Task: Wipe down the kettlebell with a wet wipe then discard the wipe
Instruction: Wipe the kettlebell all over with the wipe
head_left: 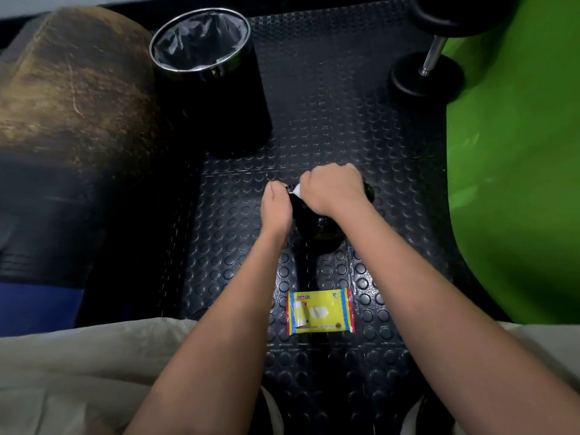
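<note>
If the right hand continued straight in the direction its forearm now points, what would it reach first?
The right hand, gripping a white wet wipe on the black kettlebell, points up and left. Beyond the kettlebell's handle lies studded black rubber mat, then probably the black bin with metal rim; depth is unclear.

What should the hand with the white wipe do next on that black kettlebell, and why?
Probably slide the wipe further along the handle. The right hand presses it at the top of the kettlebell, the left hand steadies it, and the round body below looks untouched. The bin can wait.
</note>
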A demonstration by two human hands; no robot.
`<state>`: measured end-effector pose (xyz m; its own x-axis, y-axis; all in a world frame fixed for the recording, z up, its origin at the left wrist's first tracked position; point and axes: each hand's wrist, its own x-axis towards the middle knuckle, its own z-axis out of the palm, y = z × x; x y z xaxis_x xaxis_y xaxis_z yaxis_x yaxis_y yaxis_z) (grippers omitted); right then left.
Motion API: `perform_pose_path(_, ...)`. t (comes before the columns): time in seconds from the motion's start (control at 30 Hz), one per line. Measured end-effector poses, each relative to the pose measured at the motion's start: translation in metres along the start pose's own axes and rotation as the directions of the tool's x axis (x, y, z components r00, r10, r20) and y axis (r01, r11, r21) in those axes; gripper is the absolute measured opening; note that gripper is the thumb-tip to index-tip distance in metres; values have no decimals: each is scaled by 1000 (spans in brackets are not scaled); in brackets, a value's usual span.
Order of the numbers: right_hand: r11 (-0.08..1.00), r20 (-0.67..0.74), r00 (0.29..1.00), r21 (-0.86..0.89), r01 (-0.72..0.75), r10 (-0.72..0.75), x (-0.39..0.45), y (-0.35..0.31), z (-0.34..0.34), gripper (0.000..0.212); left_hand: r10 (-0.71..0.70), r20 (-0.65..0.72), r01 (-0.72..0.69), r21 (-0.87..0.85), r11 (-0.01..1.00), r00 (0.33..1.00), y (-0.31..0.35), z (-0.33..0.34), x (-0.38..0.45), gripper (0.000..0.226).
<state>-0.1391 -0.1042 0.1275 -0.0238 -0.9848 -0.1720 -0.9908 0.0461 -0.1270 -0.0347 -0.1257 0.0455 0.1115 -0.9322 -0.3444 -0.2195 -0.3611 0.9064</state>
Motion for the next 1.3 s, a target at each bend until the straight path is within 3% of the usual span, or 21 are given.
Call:
perform_pose_path(0.13,999,-156,987,-33,40,-44,-2,-15,21,44,5,15,-5,-21,1000,1000,-1,-2,0,28)
perform_pose_path(0.27,985,-413,911,162,57,15,-6,2,49,48,23,33,-24,31,999,999,-1,-2,2,24)
perform_pose_path(0.33,976,-468,882,209,58,47,-10,14,57,45,40,34,-41,49,998,999,1,0,-2,24)
perform_pose_path(0.53,912,-479,845,410,-25,238,-24,48,57,32,51,59,-55,74,996,997,3,1,-9,28)
perform_pose_path(0.67,743,-230,868,636,-209,440,-27,64,50,35,45,70,-49,60,997,997,5,0,-10,24)
perform_pose_path(0.7,739,-171,873,620,-265,456,-23,64,45,37,38,66,-42,55,998,997,5,0,-10,24)
perform_pose_path(0.77,840,-88,909,428,-335,407,-14,58,31,39,22,51,-24,46,999,998,3,-1,-7,24)
perform_pose_path(0.9,957,29,961,86,-277,275,0,33,12,39,25,20,-26,51,998,1000,-1,-1,-3,26)
perform_pose_path(1.0,976,87,973,-18,-215,216,7,14,9,44,28,12,-28,54,998,1000,0,0,-4,25)
perform_pose_path(1.17,997,-73,995,-44,-67,63,3,-5,17,34,29,1,-29,20,999,1000,-4,-1,-1,24)
perform_pose_path(1.3,999,-304,952,11,-30,32,-5,-7,39,39,0,22,0,5,1000,1000,-3,-2,-1,26)
